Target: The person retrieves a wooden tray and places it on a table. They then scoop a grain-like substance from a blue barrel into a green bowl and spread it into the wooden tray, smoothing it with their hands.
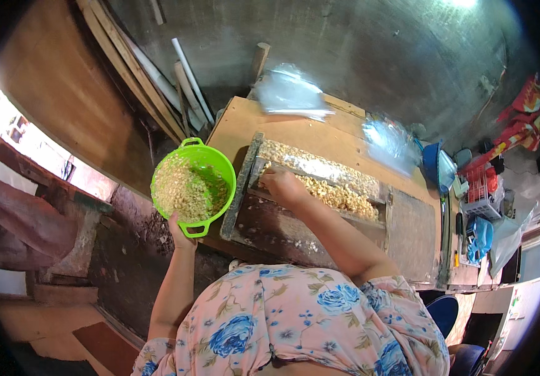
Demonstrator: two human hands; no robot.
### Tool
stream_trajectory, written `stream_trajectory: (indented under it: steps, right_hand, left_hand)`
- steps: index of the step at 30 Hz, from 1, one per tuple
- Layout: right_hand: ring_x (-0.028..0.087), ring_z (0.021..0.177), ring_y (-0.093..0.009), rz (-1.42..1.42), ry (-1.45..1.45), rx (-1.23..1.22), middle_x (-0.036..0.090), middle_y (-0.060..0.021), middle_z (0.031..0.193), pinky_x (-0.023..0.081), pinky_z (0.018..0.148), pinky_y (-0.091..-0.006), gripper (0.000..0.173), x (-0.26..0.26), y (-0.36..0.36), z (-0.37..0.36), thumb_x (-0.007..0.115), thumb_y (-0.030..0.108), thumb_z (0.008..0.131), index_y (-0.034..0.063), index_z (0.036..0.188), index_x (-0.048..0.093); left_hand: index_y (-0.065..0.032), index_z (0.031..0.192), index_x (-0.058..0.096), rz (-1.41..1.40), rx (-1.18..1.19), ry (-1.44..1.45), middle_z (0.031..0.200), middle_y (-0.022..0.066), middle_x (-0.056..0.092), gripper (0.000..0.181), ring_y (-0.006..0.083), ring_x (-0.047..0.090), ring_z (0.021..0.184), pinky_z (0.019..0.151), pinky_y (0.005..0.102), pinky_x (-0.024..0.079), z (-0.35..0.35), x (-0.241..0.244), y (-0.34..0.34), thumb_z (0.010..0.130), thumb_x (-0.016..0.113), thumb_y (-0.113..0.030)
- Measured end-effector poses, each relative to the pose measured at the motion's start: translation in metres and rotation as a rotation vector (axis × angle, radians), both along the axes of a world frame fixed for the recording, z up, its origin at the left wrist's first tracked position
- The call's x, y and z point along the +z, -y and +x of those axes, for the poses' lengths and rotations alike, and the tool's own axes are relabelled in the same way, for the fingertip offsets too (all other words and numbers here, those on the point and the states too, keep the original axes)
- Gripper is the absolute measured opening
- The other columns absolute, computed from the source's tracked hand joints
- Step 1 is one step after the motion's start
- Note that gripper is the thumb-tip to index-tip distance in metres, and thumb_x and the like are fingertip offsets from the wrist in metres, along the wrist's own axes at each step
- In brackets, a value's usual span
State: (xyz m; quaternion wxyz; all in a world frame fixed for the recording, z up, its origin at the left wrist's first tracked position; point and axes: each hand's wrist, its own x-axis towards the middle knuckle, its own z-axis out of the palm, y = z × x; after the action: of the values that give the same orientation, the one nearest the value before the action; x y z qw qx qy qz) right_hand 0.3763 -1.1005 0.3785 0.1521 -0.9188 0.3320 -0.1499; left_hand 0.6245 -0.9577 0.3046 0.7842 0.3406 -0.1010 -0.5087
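Note:
My left hand (183, 235) holds a green plastic basin (229, 164) by its rim near the lower handle. Pale, crumbly pieces (173, 188), like puffed grain or popcorn, lie in the basin, heaped on its left side. My right hand (281, 185) rests with bent fingers at the left end of a long channel in a wooden frame (241, 188). Yellowish clumped pieces (340, 196) fill the channel to the right of the hand. Behind it, a second row of paler pieces (317, 167) lies under a shiny surface. My right fingertips are partly hidden, so whether they grip anything cannot be told.
Clear plastic bags (291, 91) lie at the wooden table's back edge, with more clear plastic (389, 141) farther right. A blue basin (432, 162), a white plastic basket (481, 204) and a yellow-handled tool (456, 258) are at the right. Planks and a white pipe (192, 77) lean behind the left side.

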Motion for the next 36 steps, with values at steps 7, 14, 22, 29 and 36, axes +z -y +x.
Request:
stream_trajectory:
  steps: [7,14,22,29,36]
  right_hand:
    - [0.052,0.106,-0.029,-0.302,0.143,0.096,0.058,-0.0085,0.107,0.044,0.09,-0.0367,0.022,-0.016,-0.007,-0.024,0.055,0.009,0.075,0.0077,0.095,0.064]
    - [0.054,0.101,-0.027,-0.198,0.093,-0.054,0.059,-0.0062,0.1,0.047,0.084,-0.0353,0.02,0.0,-0.022,-0.087,0.059,0.007,0.072,0.0072,0.091,0.064]
    - [0.053,0.104,-0.03,-0.088,0.087,-0.192,0.057,-0.0086,0.112,0.046,0.084,-0.0395,0.023,0.014,-0.032,-0.116,0.058,0.015,0.081,0.0123,0.103,0.061]
    - [0.048,0.112,-0.022,-0.328,-0.01,-0.022,0.056,-0.0038,0.114,0.039,0.091,-0.0414,0.028,-0.012,-0.016,-0.07,0.057,0.018,0.077,0.0153,0.104,0.061]
    - [0.054,0.098,-0.023,-0.398,0.049,-0.116,0.057,-0.0033,0.096,0.043,0.084,-0.0369,0.012,-0.021,-0.017,-0.12,0.059,0.019,0.074,0.0099,0.083,0.06]
  left_hand:
    - [-0.0061,0.132,0.034,0.027,-0.056,0.059,0.126,0.0151,0.046,0.06,0.0318,0.049,0.113,0.093,0.0463,0.043,-0.006,0.015,-0.006,0.082,0.044,-0.039]
    - [-0.0049,0.132,0.033,0.062,0.02,0.067,0.127,0.0152,0.045,0.062,0.032,0.048,0.113,0.093,0.0461,0.043,-0.006,0.008,-0.002,0.084,0.044,-0.041]
    - [-0.0072,0.131,0.034,0.032,0.003,0.121,0.124,0.0136,0.047,0.062,0.0313,0.051,0.109,0.089,0.0454,0.046,0.0,-0.004,-0.002,0.082,0.045,-0.043]
    - [-0.0069,0.13,0.036,0.048,-0.009,0.103,0.123,0.0128,0.048,0.061,0.0306,0.051,0.108,0.088,0.0439,0.046,0.005,-0.013,0.0,0.083,0.044,-0.045]
    - [-0.0063,0.129,0.037,0.174,0.075,0.101,0.123,0.0124,0.048,0.061,0.0304,0.05,0.108,0.089,0.0434,0.044,0.006,-0.007,0.0,0.083,0.044,-0.045]
